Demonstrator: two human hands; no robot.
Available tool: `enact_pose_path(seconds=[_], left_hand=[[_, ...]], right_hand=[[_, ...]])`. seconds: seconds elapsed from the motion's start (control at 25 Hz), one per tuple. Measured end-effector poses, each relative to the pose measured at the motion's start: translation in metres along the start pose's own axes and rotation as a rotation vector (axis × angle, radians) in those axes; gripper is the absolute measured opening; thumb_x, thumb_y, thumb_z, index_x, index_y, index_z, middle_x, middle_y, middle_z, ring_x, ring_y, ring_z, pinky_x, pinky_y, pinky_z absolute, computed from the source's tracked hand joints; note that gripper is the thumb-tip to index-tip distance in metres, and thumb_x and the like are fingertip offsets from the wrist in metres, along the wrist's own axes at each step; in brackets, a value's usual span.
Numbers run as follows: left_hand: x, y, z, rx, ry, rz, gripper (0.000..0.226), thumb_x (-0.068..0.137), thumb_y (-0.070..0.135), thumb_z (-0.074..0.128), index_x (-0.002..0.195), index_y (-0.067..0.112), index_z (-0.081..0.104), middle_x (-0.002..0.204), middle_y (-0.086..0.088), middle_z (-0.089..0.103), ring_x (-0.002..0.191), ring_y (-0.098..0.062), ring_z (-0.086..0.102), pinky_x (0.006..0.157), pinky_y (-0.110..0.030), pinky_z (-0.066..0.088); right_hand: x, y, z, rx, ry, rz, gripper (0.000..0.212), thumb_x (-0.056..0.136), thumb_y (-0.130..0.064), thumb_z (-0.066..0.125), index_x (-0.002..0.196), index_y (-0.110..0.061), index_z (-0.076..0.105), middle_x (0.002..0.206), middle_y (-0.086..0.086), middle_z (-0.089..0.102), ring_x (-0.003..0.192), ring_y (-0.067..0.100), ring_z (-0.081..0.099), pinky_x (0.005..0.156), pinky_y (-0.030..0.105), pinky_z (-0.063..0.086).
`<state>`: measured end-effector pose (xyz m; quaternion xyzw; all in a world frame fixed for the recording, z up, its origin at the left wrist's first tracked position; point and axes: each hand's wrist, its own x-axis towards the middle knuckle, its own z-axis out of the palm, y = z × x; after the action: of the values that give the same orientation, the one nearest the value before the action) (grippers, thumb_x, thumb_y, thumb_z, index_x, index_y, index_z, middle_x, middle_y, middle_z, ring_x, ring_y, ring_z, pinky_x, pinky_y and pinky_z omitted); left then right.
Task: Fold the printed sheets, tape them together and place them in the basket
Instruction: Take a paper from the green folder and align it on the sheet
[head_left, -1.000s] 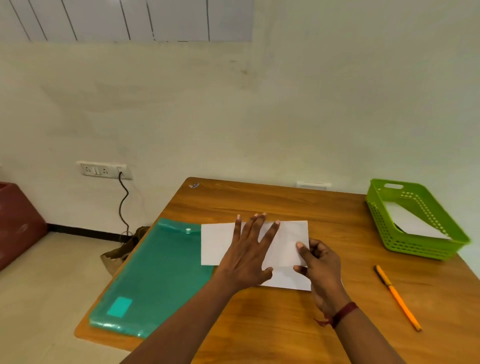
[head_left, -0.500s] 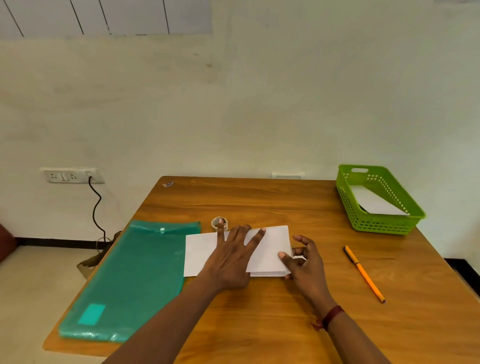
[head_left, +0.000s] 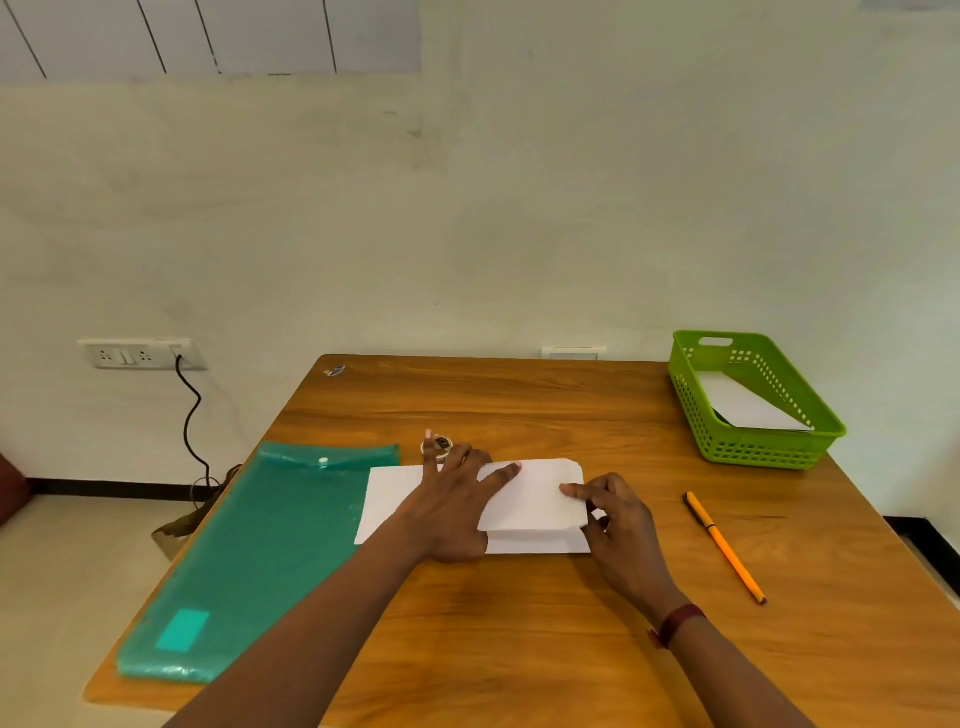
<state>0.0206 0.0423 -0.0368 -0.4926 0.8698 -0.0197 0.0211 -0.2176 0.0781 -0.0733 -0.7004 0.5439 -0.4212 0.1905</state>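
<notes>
as the open left hand (head_left: 453, 519) pins the sheets (head_left: 540, 500) flat, the right hand (head_left: 619, 522) pinches their edge, seemingly to square the fold.

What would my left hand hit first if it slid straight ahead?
Probably the tape roll, right at the left hand's fingertips past the printed sheets; one finger may already touch it.

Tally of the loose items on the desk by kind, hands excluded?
Basket: 1
Paper: 2 (folded sheets; white paper in the basket)
Tape roll: 1
Folder: 1
Pen: 1
Total: 6
</notes>
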Motion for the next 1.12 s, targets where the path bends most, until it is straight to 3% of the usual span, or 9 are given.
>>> enact_pose_path(seconds=[0.08,0.16,0.24,0.28,0.36,0.52,0.64,0.92,1.12], left_hand=[[0.002,-0.003,-0.005,-0.073,-0.046,0.002,0.077,0.084,0.032,0.055,0.153,0.036,0.021,0.149,-0.003,0.039,0.142,-0.025,0.024,0.109,-0.071,-0.008],[0.002,-0.003,-0.012,-0.138,0.005,-0.017,0.065,0.088,0.026,0.049,0.150,0.032,0.031,0.135,-0.003,0.058,0.129,-0.025,0.046,0.113,-0.066,0.009],[0.000,-0.002,-0.017,-0.145,0.189,-0.034,0.057,0.091,0.030,0.048,0.147,0.026,0.039,0.119,-0.005,0.068,0.111,-0.026,0.059,0.113,-0.054,0.026],[-0.001,-0.001,-0.016,-0.124,0.302,-0.028,0.055,0.091,0.035,0.048,0.144,0.023,0.042,0.116,-0.005,0.068,0.106,-0.025,0.060,0.112,-0.049,0.032],[-0.002,0.003,-0.014,-0.071,0.473,0.026,0.060,0.089,0.049,0.051,0.140,0.019,0.044,0.117,-0.004,0.066,0.104,-0.021,0.058,0.107,-0.045,0.038],[0.000,0.010,-0.011,0.036,0.448,0.082,0.105,0.070,0.076,0.058,0.150,0.020,0.020,0.135,-0.007,0.048,0.119,-0.024,0.045,0.106,-0.053,0.034],[0.003,0.012,-0.007,0.045,0.441,0.030,0.121,0.062,0.076,0.066,0.152,0.018,0.011,0.136,-0.010,0.042,0.120,-0.027,0.042,0.102,-0.053,0.036],[0.005,0.002,-0.003,-0.014,0.504,-0.033,0.120,0.058,0.067,0.072,0.149,0.013,0.014,0.132,-0.013,0.039,0.116,-0.028,0.040,0.095,-0.053,0.036],[0.006,0.003,0.000,-0.028,0.592,-0.008,0.113,0.057,0.063,0.072,0.143,0.014,0.018,0.130,-0.014,0.037,0.117,-0.030,0.041,0.094,-0.050,0.033]], right_hand=[[0.005,0.000,-0.004,-0.026,0.008,0.002,0.026,0.086,-0.004,0.071,0.107,-0.018,0.075,0.092,-0.002,0.053,0.085,0.016,0.056,0.065,0.030,0.049],[0.010,0.000,-0.006,-0.016,0.015,0.004,0.016,0.087,-0.013,0.072,0.101,-0.015,0.076,0.097,-0.002,0.054,0.092,0.015,0.055,0.072,0.030,0.049],[0.014,-0.003,-0.006,0.078,0.026,0.051,0.007,0.087,-0.015,0.071,0.094,-0.015,0.075,0.102,-0.004,0.058,0.096,0.011,0.057,0.078,0.028,0.048],[0.015,-0.005,-0.006,0.155,0.019,0.088,0.004,0.088,-0.016,0.070,0.088,-0.016,0.074,0.098,-0.008,0.062,0.091,0.008,0.059,0.076,0.028,0.048],[0.018,-0.011,-0.005,0.296,-0.006,0.158,0.016,0.091,-0.018,0.067,0.075,-0.019,0.071,0.077,-0.012,0.065,0.072,0.006,0.059,0.064,0.031,0.046],[0.024,-0.028,-0.006,0.504,-0.048,0.247,0.013,0.092,-0.020,0.065,0.088,-0.024,0.076,0.088,-0.006,0.075,0.084,0.014,0.071,0.068,0.033,0.059],[0.027,-0.037,-0.008,0.578,-0.063,0.251,0.012,0.091,-0.020,0.067,0.093,-0.027,0.077,0.094,-0.004,0.076,0.088,0.015,0.072,0.068,0.032,0.060],[0.033,-0.057,-0.028,0.574,-0.307,0.179,0.022,0.097,-0.012,0.057,0.103,-0.024,0.075,0.101,-0.002,0.075,0.090,0.018,0.071,0.068,0.031,0.059],[0.038,-0.069,-0.028,0.334,-0.213,0.103,0.017,0.087,-0.007,0.068,0.097,-0.019,0.075,0.086,-0.001,0.073,0.080,0.018,0.068,0.063,0.036,0.060]])
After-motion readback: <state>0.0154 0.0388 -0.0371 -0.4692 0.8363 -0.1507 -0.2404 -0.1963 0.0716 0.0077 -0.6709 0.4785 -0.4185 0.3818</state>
